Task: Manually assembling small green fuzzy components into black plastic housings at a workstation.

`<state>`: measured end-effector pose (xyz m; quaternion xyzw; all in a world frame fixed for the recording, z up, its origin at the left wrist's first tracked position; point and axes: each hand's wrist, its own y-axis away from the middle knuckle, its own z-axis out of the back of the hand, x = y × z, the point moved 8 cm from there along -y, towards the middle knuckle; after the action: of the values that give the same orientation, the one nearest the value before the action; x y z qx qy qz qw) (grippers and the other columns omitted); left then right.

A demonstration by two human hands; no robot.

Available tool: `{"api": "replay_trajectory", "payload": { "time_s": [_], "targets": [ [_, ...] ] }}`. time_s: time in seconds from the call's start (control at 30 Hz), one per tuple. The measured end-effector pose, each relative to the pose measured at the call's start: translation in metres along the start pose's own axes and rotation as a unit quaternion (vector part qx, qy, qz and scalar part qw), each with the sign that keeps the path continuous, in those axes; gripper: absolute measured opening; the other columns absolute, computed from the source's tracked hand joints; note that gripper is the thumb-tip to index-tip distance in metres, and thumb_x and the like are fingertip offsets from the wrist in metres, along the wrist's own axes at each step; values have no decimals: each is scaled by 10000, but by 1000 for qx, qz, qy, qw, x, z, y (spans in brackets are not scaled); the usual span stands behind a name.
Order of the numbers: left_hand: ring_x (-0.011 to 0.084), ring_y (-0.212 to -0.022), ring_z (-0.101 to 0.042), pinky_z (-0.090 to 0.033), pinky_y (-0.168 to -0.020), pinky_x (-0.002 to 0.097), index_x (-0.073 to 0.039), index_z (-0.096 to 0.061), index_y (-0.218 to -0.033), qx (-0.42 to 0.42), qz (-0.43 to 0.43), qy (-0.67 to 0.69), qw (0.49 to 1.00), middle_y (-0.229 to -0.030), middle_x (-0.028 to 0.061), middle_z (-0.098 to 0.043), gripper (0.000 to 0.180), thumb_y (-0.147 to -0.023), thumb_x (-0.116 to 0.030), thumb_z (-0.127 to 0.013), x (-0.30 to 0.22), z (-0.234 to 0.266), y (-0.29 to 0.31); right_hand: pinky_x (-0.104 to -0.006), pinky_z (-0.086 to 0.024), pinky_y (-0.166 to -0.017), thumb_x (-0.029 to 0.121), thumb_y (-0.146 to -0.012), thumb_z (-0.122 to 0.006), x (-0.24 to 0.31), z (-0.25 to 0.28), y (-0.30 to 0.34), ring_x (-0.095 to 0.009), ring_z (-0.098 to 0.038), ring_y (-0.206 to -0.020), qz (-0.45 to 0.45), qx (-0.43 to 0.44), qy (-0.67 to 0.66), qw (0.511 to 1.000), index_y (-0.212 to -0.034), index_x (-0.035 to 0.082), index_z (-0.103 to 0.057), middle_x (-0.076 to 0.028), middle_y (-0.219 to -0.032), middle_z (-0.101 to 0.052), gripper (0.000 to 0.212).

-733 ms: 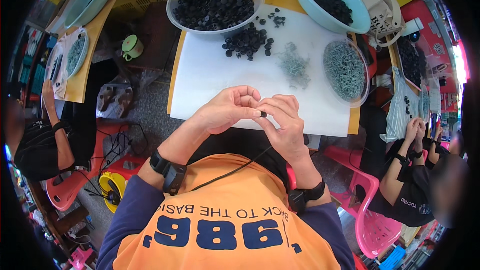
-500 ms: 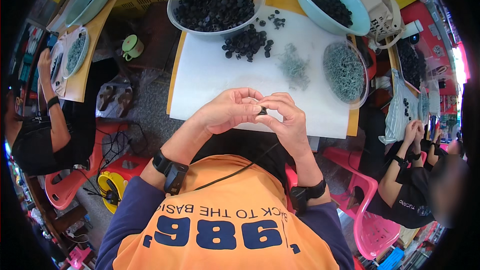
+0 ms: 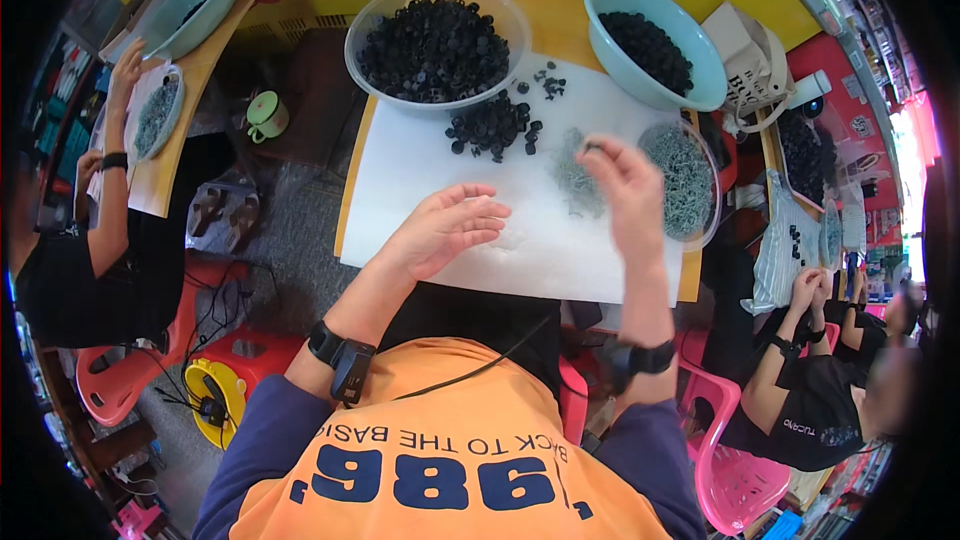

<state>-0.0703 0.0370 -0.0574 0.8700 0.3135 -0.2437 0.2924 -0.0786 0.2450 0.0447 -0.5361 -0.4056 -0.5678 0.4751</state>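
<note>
Pinching small black round part (image 3: 592, 148), right hand (image 3: 625, 195) grip blurred, probably; left hand (image 3: 447, 230) spread, empty.

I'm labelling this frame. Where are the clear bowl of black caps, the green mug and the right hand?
Clear bowl (image 3: 372, 80): head view, left rim.
Green mug (image 3: 264, 116): head view, body.
Right hand (image 3: 628, 190): head view, back of hand.
</note>
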Motion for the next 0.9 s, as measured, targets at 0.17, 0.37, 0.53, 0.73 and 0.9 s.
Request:
{"api": "replay_trajectory", "payload": {
  "time_s": [0.17, 0.37, 0.53, 0.73, 0.9],
  "targets": [
    [200, -931, -650, -542, -847, 308, -13, -489, -1181, -23, -27, 23, 999, -1067, 155, -639, 260, -954, -119, -558, -2, 15, -10, -302, -476, -824, 170, -878, -663, 37, 87, -104, -171, -603, -910, 88, -141, 28, 986, -1300, -69, -476, -93, -989, -672, 519],
    [196, -900, -655, -542, -842, 316, -39, -490, -1176, 0, -52, 40, 998, -1030, 133, -641, 253, -947, -113, -567, 1, 30, -3, -342, -506, -726, 146, -832, -684, 15, -23, -53, -269, -647, -753, 159, -6, 344, 926, -995, 0, -652, -154, -891, -672, 221],
    [194, -900, -655, -540, -841, 318, -36, -487, -1176, 1, -39, 35, 999, -1026, 131, -642, 250, -950, -111, -562, 1, 27, -6, -390, -506, -669, 139, -780, -724, -51, -87, -25, -321, -630, -746, 119, 36, 337, 933, -843, 11, -627, -142, -809, -640, 172],
    [174, -873, -655, -542, -821, 313, -34, -510, -1149, -18, -59, 21, 998, -982, 116, -650, 218, -946, -92, -562, 2, 28, -3, -408, -516, -661, 117, -791, -696, -57, -92, -11, -335, -632, -770, 157, -10, 364, 918, -918, 27, -619, -147, -872, -616, 174],
    [156, -822, -649, -545, -787, 300, -29, -545, -1105, -56, -93, -17, 994, -945, 101, -653, 178, -934, -71, -572, -11, 21, -7, -378, -532, -698, 57, -797, -669, -56, -75, 27, -324, -644, -778, 175, 23, 354, 919, -1005, 14, -641, -157, -916, -603, 215]
  ]
}}
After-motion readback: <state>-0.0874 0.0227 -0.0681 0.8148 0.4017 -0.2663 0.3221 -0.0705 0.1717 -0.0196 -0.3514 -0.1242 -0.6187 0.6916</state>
